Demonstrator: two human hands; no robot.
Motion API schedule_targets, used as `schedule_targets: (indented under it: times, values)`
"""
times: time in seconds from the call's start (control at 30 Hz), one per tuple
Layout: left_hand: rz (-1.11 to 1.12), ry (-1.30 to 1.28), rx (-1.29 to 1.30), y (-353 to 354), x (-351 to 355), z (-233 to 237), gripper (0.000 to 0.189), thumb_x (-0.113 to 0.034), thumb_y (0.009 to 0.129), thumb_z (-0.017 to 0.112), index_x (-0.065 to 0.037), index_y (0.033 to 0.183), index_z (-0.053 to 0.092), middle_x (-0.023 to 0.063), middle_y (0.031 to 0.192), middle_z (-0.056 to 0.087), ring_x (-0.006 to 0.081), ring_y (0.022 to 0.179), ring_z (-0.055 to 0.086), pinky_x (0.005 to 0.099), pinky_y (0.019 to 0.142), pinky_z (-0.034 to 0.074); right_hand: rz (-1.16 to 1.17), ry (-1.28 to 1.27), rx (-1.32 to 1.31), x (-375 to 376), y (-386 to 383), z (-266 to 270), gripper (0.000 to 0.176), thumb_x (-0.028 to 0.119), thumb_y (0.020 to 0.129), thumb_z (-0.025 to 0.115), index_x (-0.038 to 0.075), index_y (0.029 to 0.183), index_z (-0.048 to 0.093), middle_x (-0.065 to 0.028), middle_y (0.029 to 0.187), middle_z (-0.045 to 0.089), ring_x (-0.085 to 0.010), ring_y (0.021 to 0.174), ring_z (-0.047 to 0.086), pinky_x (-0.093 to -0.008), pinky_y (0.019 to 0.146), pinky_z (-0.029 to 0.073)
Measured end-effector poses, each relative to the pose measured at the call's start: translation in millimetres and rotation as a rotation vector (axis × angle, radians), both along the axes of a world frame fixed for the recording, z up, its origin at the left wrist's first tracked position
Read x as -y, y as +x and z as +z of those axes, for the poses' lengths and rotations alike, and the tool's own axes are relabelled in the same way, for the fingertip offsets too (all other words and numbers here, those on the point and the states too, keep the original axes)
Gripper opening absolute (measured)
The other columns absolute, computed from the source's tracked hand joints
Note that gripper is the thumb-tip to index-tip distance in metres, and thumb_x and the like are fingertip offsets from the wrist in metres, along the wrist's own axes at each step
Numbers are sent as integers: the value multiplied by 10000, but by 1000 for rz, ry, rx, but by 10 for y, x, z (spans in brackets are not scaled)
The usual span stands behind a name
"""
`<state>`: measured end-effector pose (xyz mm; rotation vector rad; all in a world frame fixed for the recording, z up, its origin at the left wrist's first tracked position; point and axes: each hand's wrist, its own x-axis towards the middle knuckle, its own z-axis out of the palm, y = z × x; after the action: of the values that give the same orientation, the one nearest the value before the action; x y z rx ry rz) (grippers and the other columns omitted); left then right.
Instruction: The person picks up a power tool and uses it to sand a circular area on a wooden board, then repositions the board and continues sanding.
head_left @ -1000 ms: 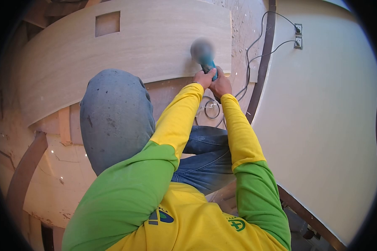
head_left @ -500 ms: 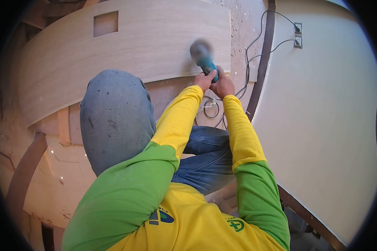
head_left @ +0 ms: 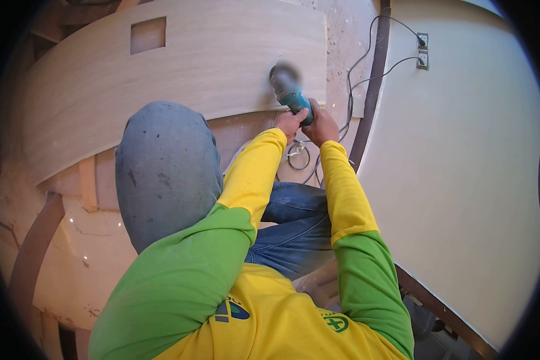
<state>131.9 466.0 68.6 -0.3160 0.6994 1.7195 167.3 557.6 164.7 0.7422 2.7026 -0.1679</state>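
- Reaching forward in yellow-and-green sleeves (head_left: pixel 255 174), both arms stretch out over a bent knee in blue jeans (head_left: pixel 294 231).
- The left hand (head_left: pixel 290 122) and right hand (head_left: pixel 322 127) sit side by side, both closed around the handle of the teal power tool (head_left: pixel 294 95).
- The tool's working head is blurred. It rests on the pale wood panel (head_left: pixel 180 69), close to the panel's lower edge and near its right end.
- Judged from this, the step in hand is working the surface along that lower edge. A next pass would call for a firm two-handed hold, the head kept flat, and care not to run off the edge.
- A cable (head_left: pixel 354 90) trails from below the hands up to the wall sockets (head_left: pixel 423 49). It should stay clear of the head.
- Farther left, a square cut-out (head_left: pixel 148 35) shows in the panel.
- Against the earlier frames, the tool head has crept slightly left and nearer the lower edge, and the hands have drawn back toward the body. The grip is unchanged.
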Motion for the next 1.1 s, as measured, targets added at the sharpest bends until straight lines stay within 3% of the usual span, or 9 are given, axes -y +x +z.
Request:
schedule_targets:
  times: [0.13,0.2,0.23,0.33,0.4,0.47,0.6,0.77,1.1]
  values:
    - [-56,-12,24,42,-45,6,597,-469,917,660,-84,1350,522,52,1294,598,207,1190,529,522,989,327,-19,37,-7,1,78,36,709,224,727,751,238,1376,465,-195,1052,665,-409,954,649,-493,793,533]
    - [-34,-30,-93,62,-111,-9,575,-462,912,667,-51,1302,567,83,1236,638,216,1162,567,470,1028,362,-41,54,-40,47,71,103,685,228,735,745,230,1366,481,-201,1052,670,-417,953,647,-494,800,530]
    - [-37,-26,-95,58,-171,-32,576,-462,912,667,-51,1302,567,83,1236,638,216,1162,567,470,1028,362,-146,-1,-66,88,47,150,656,247,746,740,217,1355,496,-213,1056,673,-427,958,642,-494,811,525]
    - [-27,-251,-366,-41,-293,73,616,-485,869,694,39,1189,635,171,1158,673,251,1032,643,357,930,476,-322,-60,-137,103,-8,107,611,294,766,736,159,1323,524,-233,1044,682,-425,952,649,-474,821,520]
    - [-73,-365,-464,-184,-312,143,658,-513,851,694,42,1198,628,191,1161,672,282,1046,645,374,933,477,-396,-62,-184,83,-70,41,602,321,774,738,114,1302,537,-240,1028,687,-413,942,660,-454,820,521]
    - [-119,-476,-565,-313,-312,192,700,-541,832,695,45,1208,621,211,1164,670,312,1060,647,391,936,478,-503,-401,-304,59,-164,-3,600,364,784,746,22,1240,556,-217,1000,692,-339,903,683,-400,798,524]
    - [-251,-563,-647,-688,-73,434,744,-611,798,672,27,1179,646,248,1176,660,375,1104,633,406,961,469,-622,-611,-320,93,-342,-135,562,376,809,735,-9,1187,577,-165,1009,687,-237,882,672,-349,765,523]
    - [-302,-607,-685,-941,9,401,705,-614,792,670,16,1107,691,243,1160,670,370,1102,635,403,958,473,-688,-612,-290,316,-621,22,566,372,818,721,-43,1172,573,-161,1016,682,-223,892,665,-341,757,524]
    - [-377,-599,-753,-1177,83,364,745,-622,775,681,43,1109,686,258,1161,666,366,1096,641,408,942,482,-789,-691,-354,304,-712,-266,583,388,817,706,-58,1167,569,-181,1042,677,-239,902,667,-343,761,523]
